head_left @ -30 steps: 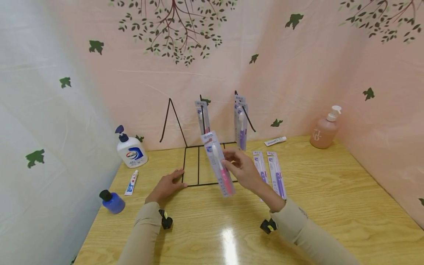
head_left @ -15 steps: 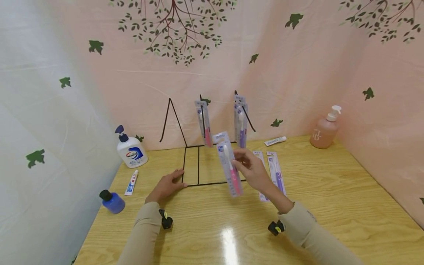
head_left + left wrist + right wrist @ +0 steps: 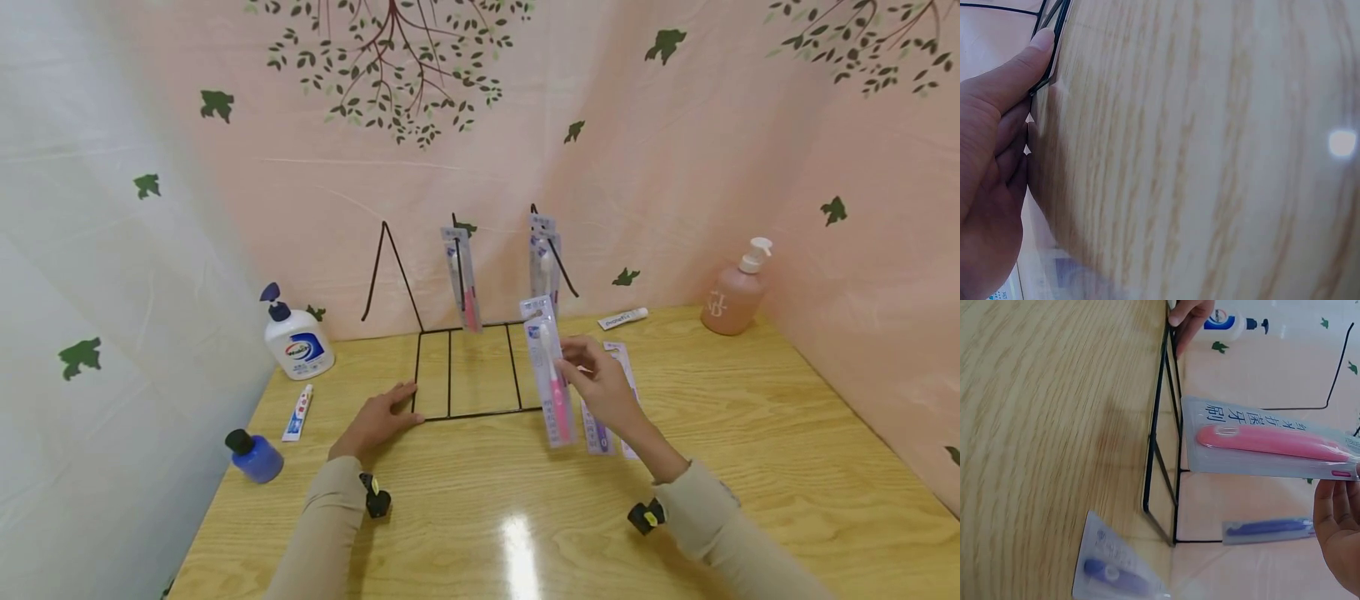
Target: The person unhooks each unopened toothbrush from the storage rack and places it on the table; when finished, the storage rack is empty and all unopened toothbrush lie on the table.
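Observation:
My right hand pinches a packaged pink toothbrush by its side edge, upright above the right front of a black wire rack. In the right wrist view the pink handle shows through the clear pack. At the rack's front left corner rests my left hand, its thumb against the wire. Another pink toothbrush hangs on the rack's middle hook. Packaged purple toothbrushes hang on the right hook, partly behind the held pack. The left hook carries nothing.
Two packaged purple toothbrushes lie on the table, partly behind my right hand. At left stand a white pump bottle and a blue bottle, with a toothpaste tube. A second tube and a pink pump bottle are back right.
My right hand has carried the pink toothbrush to the right, from before the middle hook to before the right one, and the pack stands more upright. The left hand stays put.

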Action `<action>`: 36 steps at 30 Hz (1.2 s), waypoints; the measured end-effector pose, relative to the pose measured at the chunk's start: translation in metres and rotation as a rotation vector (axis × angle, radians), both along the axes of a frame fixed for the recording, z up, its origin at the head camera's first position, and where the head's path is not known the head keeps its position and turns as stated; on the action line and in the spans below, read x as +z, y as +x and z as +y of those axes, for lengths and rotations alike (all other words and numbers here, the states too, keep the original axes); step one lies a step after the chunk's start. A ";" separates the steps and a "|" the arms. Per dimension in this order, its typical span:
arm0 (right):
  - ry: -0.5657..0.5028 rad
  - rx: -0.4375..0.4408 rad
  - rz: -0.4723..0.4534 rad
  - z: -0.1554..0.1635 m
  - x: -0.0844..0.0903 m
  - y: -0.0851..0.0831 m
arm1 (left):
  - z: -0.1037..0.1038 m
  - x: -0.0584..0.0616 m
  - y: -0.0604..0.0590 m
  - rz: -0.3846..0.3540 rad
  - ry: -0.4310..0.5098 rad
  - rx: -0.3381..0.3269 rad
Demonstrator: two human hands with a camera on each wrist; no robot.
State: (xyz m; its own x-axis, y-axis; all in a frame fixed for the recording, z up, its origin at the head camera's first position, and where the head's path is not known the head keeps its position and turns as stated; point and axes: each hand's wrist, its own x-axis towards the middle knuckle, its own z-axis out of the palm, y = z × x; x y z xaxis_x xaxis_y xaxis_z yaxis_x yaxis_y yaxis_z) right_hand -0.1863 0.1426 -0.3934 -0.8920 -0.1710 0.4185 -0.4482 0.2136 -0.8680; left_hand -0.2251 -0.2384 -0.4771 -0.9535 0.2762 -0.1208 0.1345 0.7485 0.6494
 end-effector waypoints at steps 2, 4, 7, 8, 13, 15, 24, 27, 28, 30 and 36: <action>0.011 -0.020 -0.008 0.004 0.006 0.004 | 0.000 0.000 0.000 0.000 0.001 0.000; 0.026 -0.046 -0.018 0.007 0.011 0.008 | 0.000 0.000 0.000 0.000 -0.004 0.000; 0.039 -0.082 -0.045 0.013 0.014 0.010 | -0.001 0.000 -0.001 -0.005 -0.006 0.004; 0.041 -0.091 -0.049 0.016 0.014 0.010 | -0.001 0.001 -0.001 -0.005 -0.007 0.003; 0.021 -0.114 -0.045 0.033 0.000 0.001 | 0.000 0.002 0.000 -0.012 -0.006 0.007; 0.026 -0.130 -0.043 0.041 -0.008 -0.004 | 0.000 0.002 0.000 -0.014 -0.005 0.009; 0.039 -0.205 -0.039 0.073 -0.030 -0.015 | 0.000 0.001 0.000 -0.006 0.000 0.001; 0.001 -0.204 -0.042 0.085 -0.034 -0.017 | -0.001 0.000 0.000 -0.007 -0.004 0.001; -0.011 -0.200 -0.046 0.089 -0.035 -0.018 | -0.001 0.000 0.000 -0.009 -0.003 0.001; -0.024 -0.192 -0.062 0.096 -0.036 -0.018 | -0.001 0.000 -0.001 -0.011 -0.001 0.002; -0.039 -0.200 -0.103 0.114 -0.038 -0.019 | -0.002 0.000 -0.001 -0.013 0.000 0.000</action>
State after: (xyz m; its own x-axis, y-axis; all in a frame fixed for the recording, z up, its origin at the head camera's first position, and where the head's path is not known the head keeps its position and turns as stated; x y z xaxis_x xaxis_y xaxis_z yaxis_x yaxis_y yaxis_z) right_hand -0.2057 0.2567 -0.4311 -0.9450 0.0280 0.3258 -0.3084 0.2546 -0.9165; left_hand -0.2262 -0.2405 -0.4776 -0.9519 0.2762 -0.1330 0.1262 0.7484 0.6511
